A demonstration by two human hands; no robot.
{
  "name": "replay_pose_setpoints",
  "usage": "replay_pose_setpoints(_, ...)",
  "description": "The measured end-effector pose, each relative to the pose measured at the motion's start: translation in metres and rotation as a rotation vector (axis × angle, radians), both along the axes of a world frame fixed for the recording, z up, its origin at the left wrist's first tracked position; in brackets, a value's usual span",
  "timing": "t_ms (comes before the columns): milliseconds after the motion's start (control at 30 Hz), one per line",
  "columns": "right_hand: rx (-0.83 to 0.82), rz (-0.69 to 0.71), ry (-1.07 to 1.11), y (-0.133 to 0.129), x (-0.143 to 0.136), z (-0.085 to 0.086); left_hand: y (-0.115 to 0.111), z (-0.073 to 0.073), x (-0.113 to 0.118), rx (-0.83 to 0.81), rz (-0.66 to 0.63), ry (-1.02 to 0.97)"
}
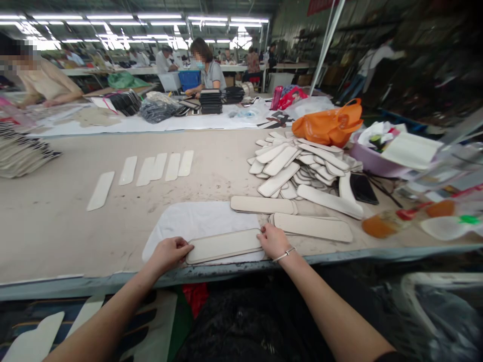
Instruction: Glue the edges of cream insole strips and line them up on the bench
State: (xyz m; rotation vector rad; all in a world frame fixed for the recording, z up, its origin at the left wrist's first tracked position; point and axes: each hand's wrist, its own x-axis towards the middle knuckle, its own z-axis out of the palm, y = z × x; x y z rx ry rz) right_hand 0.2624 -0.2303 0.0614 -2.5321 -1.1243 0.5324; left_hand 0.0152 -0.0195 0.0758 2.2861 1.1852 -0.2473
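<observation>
A long cream strip with rounded corners and a dark edge (226,245) lies across a white cloth (181,221) at the table's front edge. My left hand (171,251) pinches its left end between thumb and fingers. At its right end my right hand (273,240), with a bracelet at the wrist, is closed on the corner. A second strip edge shows just under the held one. Close to my right hand is a small stack of similar strips (313,226), and another short stack (262,204) lies behind the cloth.
A heap of strips (279,178) fills the right, before an orange bag (328,123) and a purple basin (377,158). A black phone (363,188) and an orange-filled bottle (383,223) lie nearby. Several pale pieces (101,191) are spread at left. Co-workers (207,65) sit beyond.
</observation>
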Motion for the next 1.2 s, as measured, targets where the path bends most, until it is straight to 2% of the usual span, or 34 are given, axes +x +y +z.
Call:
replay_pose_setpoints(100, -0.002, 0.005, -0.004, 0.001, 0.0, 0.0, -0.004, -0.004, -0.006, 0.044, 0.015, -0.09)
replay_pose_setpoints(233, 0.013, -0.003, 0.017, 0.0, 0.001, -0.004, -0.013, -0.014, -0.026, 0.14, 0.006, -0.354)
replay_pose_setpoints(333, 0.027, 0.009, 0.012, -0.001, 0.003, -0.007, -0.018, -0.021, -0.044, 0.251, -0.196, -0.527)
replay_pose_setpoints(467, 0.012, 0.015, -0.004, -0.002, 0.003, -0.008, -0.017, -0.023, -0.053, 0.367, -0.559, -0.584)
replay_pose_setpoints(567, 0.008, 0.019, -0.011, -0.002, 0.002, -0.006, -0.014, -0.022, -0.05, 0.426, -0.655, -0.593)
replay_pose_setpoints(667, 0.004, 0.024, -0.014, -0.001, 0.001, -0.004, -0.011, -0.023, -0.046, 0.424, -0.636, -0.608)
replay_pose_setpoints(833, 0.009, 0.034, -0.027, -0.002, 0.001, -0.004, -0.008, -0.026, -0.037, 0.375, -0.348, -0.649)
replay_pose_setpoints(900, 0.009, 0.041, -0.029, -0.002, 0.001, -0.005, -0.007, -0.027, -0.032, 0.397, -0.289, -0.634)
replay_pose_setpoints(1200, -0.002, 0.043, -0.031, -0.003, -0.001, -0.004, -0.008, -0.03, -0.02, 0.422, -0.316, -0.58)
